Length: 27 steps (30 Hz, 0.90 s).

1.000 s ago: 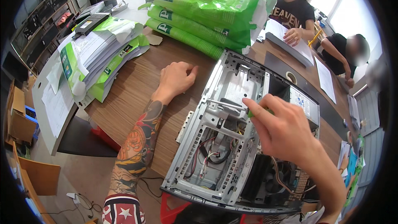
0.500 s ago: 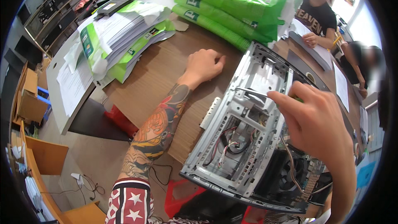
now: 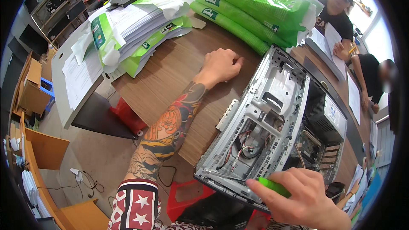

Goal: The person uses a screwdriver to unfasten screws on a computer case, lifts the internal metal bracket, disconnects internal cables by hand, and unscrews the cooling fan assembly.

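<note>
An opened grey metal computer case (image 3: 272,115) lies on the wooden table (image 3: 170,76), its wiring and drive bays exposed. My left hand (image 3: 219,66) rests as a loose fist on the table, just left of the case's far corner, holding nothing. My right hand (image 3: 304,198) is low at the near end of the case, closed around a green-handled tool (image 3: 275,186); only the handle shows, the tip is hidden.
Stacked green paper reams (image 3: 251,10) sit beyond the case. A pile of loose sheets and opened reams (image 3: 132,30) lies at the left. Two other people (image 3: 336,12) sit at the far right with papers. Shelves and cardboard boxes (image 3: 32,89) stand at the left, below the table.
My right hand pulled back from over the middle of the case to its near end, and the green handle now shows in it. The left hand stayed put; the view shifted.
</note>
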### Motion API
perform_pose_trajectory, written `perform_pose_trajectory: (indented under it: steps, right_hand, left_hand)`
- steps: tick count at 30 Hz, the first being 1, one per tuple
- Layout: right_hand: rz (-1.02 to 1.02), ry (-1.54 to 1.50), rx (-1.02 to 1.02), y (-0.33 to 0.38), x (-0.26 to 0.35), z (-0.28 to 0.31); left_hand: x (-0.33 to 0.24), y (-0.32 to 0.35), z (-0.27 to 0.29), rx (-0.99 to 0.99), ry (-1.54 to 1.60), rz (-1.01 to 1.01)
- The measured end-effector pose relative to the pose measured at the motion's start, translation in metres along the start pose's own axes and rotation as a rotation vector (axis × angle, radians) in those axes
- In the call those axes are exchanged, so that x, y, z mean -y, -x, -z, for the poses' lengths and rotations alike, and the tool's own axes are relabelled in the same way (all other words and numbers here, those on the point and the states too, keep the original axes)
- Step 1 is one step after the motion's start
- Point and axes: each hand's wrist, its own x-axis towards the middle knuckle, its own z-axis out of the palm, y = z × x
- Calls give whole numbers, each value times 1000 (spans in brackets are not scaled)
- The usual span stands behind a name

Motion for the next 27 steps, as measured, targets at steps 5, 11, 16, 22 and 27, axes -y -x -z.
perform_pose_trajectory:
  steps: [5, 11, 16, 22, 27]
  right_hand:
    - [9, -13, 10, 0, 0, -3]
    - [4, 23, 85, -18, 15, 22]
    - [4, 96, 217, -42, 17, 40]
    - [45, 54, 130, -28, 2, 26]
    - [-25, 109, 50, -7, -8, 9]
  left_hand:
    - [-1, -2, 0, 10, 7, 4]
    - [-4, -3, 1, 14, 12, -1]
    - [-4, -3, 1, 37, 7, 29]
    - [-1, 3, 8, 18, 17, 20]
    - [-7, -1, 3, 30, 36, 14]
